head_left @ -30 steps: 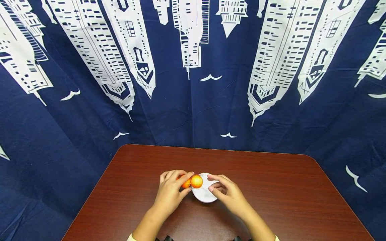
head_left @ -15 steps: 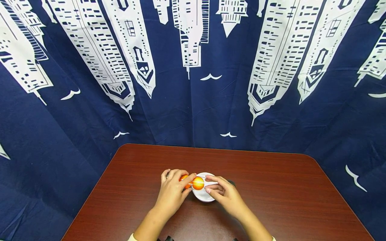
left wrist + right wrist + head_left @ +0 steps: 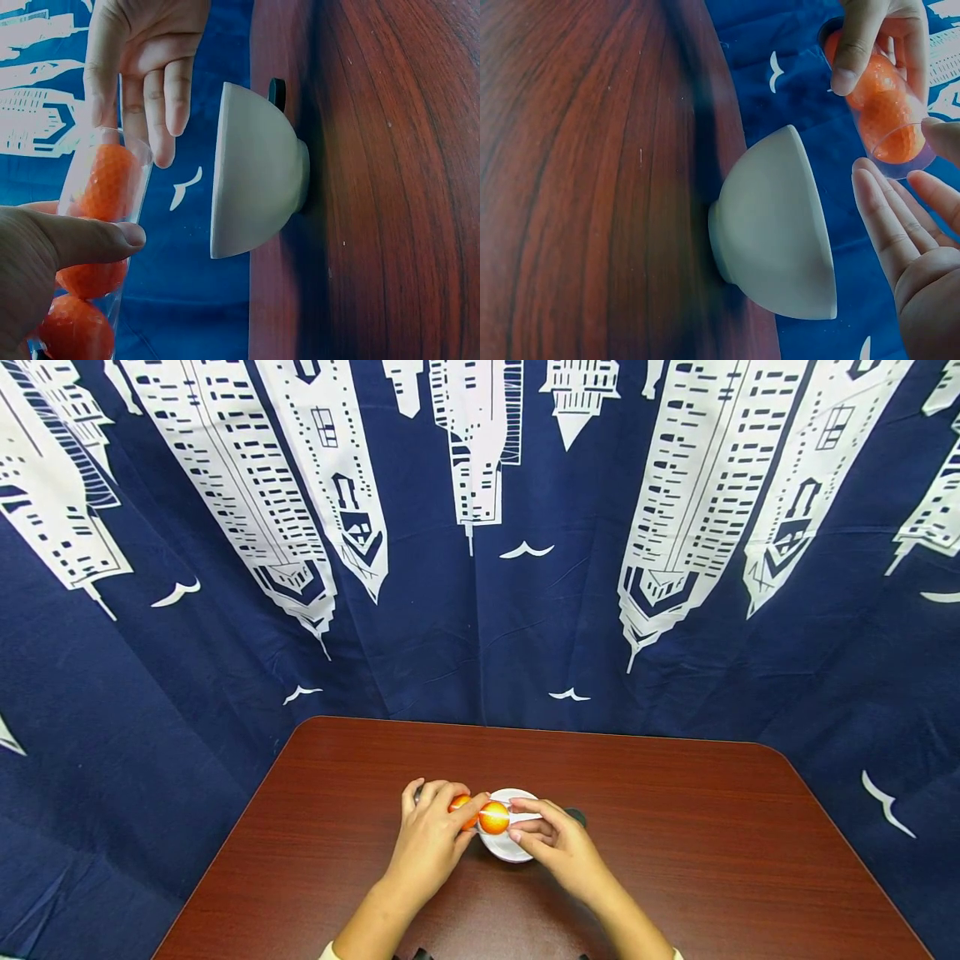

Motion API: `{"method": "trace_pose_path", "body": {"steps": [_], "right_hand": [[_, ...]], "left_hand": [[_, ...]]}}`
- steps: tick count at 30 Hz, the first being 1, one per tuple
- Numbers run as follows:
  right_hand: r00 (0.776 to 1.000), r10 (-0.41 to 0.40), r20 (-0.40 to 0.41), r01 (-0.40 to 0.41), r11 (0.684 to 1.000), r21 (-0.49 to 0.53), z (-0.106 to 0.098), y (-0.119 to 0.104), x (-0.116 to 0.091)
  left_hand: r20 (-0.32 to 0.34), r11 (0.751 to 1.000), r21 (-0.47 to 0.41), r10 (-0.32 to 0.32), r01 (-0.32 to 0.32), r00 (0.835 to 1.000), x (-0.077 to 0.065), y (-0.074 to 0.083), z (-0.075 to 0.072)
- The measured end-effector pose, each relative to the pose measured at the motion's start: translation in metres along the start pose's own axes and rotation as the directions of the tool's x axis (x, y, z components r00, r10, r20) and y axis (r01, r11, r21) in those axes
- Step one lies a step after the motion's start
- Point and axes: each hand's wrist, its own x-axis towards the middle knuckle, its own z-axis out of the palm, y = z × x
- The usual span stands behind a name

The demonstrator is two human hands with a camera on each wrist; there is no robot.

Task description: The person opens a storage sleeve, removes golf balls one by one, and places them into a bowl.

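Observation:
My left hand (image 3: 427, 839) grips a clear plastic tube (image 3: 139, 169), held tilted above the left side of a white bowl (image 3: 508, 850). Several orange balls (image 3: 885, 124) with a dimpled look sit in a row inside; one shows near the tube's right end in the head view. At that end my right hand (image 3: 562, 847) holds its fingers loosely extended around the rim. Its thumb appears to touch the rim in the right wrist view. The bowl stands upright; the tube and hands hide part of its inside.
A small dark round object (image 3: 577, 816), perhaps a lid, lies on the brown table (image 3: 675, 827) just right of the bowl, partly behind my right hand. Beyond the table's far edge hangs a blue cloth (image 3: 480, 635) printed with white buildings.
The tube and left hand have shifted slightly right. My right hand has come left to the tube's end, exposing the dark round object behind it.

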Motion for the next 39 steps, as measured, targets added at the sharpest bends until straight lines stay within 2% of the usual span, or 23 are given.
{"method": "trace_pose_path", "body": {"steps": [9, 21, 33, 39], "right_hand": [[1.000, 0.008, 0.006, -0.008, 0.998, 0.065, 0.0027, 0.0009, -0.0002], [1.000, 0.013, 0.007, -0.013, 0.998, 0.063, 0.0014, -0.0008, -0.0007], [0.999, -0.018, -0.031, 0.018, 1.000, 0.000, -0.0002, -0.0010, 0.0009], [0.998, -0.045, -0.033, 0.045, 0.999, 0.014, -0.0009, -0.0003, 0.0010]], "left_hand": [[0.003, 1.000, 0.004, -0.002, 0.002, 1.000, -0.0004, 0.0009, -0.0026], [0.002, 1.000, 0.007, -0.014, 0.014, 1.000, -0.0013, 0.0021, -0.0026], [0.001, 0.998, -0.045, -0.040, 0.040, 0.999, -0.0034, 0.0013, 0.0006], [-0.010, 0.998, -0.052, -0.049, 0.048, 0.999, -0.0047, -0.0005, 0.0032]]}}
